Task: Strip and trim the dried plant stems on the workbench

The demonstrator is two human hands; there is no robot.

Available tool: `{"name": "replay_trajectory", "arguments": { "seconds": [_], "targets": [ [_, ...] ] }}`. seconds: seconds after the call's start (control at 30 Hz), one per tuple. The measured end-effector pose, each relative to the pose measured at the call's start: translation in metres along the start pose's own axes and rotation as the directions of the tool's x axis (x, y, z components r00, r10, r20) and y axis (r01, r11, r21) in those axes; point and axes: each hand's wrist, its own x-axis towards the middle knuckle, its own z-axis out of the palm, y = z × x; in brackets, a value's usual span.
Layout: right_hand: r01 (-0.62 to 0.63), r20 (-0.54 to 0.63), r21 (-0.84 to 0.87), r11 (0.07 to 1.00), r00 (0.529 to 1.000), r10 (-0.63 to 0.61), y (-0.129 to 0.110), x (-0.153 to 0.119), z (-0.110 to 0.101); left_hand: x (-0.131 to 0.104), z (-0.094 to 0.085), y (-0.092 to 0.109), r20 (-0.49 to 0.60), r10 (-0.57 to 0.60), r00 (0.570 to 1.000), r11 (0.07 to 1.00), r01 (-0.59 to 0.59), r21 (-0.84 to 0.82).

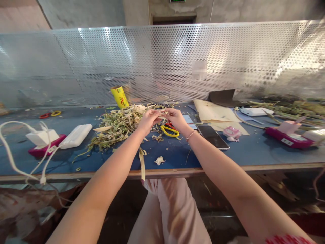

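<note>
My left hand [149,120] and my right hand [176,118] meet above the middle of the blue table, fingertips pinched close together. Something thin and pale seems to be between them, too small to make out. To the left and behind my left hand spreads a heap of dried plant stalks and leaves [114,128]. Scissors with red and yellow handles [170,132] lie just below my right hand, partly hidden by it. A dry strip of leaf [142,164] hangs over the table's front edge, and a pale scrap [159,160] lies nearby.
A yellow tube [119,97] stands behind the heap. Right of my hands lie a dark phone [213,137], a pink toy figure [231,133] and brown paper [218,111]. Magenta power strips [288,139] with cables sit at both sides. A perforated metal screen [162,64] closes the back.
</note>
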Motion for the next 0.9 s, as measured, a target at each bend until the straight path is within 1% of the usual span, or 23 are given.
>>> {"name": "replay_trajectory", "arguments": {
  "seconds": [0.1,0.23,0.3,0.4,0.6,0.7,0.9],
  "targets": [
    [0.007,0.003,-0.001,1.000,1.000,-0.007,-0.0005,-0.0005,0.0016,0.0015,-0.0010,-0.0027,-0.024,0.024,0.999,1.000,-0.024,0.009],
    [0.021,0.028,0.040,0.999,0.999,-0.022,-0.0005,-0.0021,0.0016,0.0041,-0.0035,-0.0061,-0.023,0.054,0.998,0.998,-0.053,0.030],
    [0.018,0.021,0.058,0.998,1.000,-0.019,0.0008,-0.0015,0.0014,0.0045,-0.0040,-0.0063,-0.018,0.071,0.997,0.997,-0.070,0.028],
    [0.004,0.002,0.074,0.997,1.000,-0.004,0.0033,0.0005,0.0018,0.0038,-0.0037,-0.0051,-0.012,0.072,0.997,0.997,-0.072,0.021],
    [-0.006,0.015,0.095,0.995,1.000,0.005,0.0019,-0.0002,0.0025,0.0018,-0.0027,-0.0048,-0.035,0.079,0.996,0.995,-0.077,0.065],
    [0.003,0.028,0.079,0.997,1.000,-0.006,0.0005,-0.0015,0.0022,0.0018,-0.0019,-0.0058,-0.040,0.102,0.994,0.992,-0.099,0.076],
    [0.066,0.081,0.014,0.998,0.994,-0.067,-0.0018,-0.0035,0.0031,0.0012,0.0001,-0.0046,-0.061,0.123,0.990,0.987,-0.116,0.112]
  ]
}}
